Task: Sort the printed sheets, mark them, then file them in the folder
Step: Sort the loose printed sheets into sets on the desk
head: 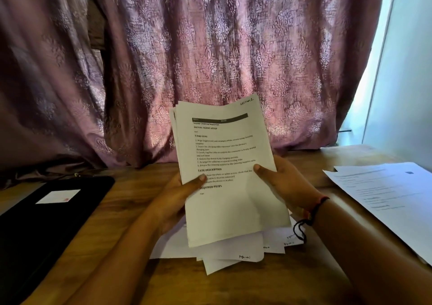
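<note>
I hold a small stack of printed sheets (231, 162) upright above the wooden table (121, 246). My left hand (177, 199) grips its left edge, thumb on the front page. My right hand (282, 181) grips the right edge the same way. The top page has printed headings and a handwritten note in its upper right corner. Under the stack, more loose sheets (233, 255) lie fanned on the table, some with handwritten marks near their edges. A black folder (46, 218) with a white label lies shut at the left.
Another pile of printed sheets (385, 197) lies at the table's right side, reaching over the edge. A patterned purple curtain (210, 59) hangs right behind the table. A pale wall (404, 71) stands at the far right.
</note>
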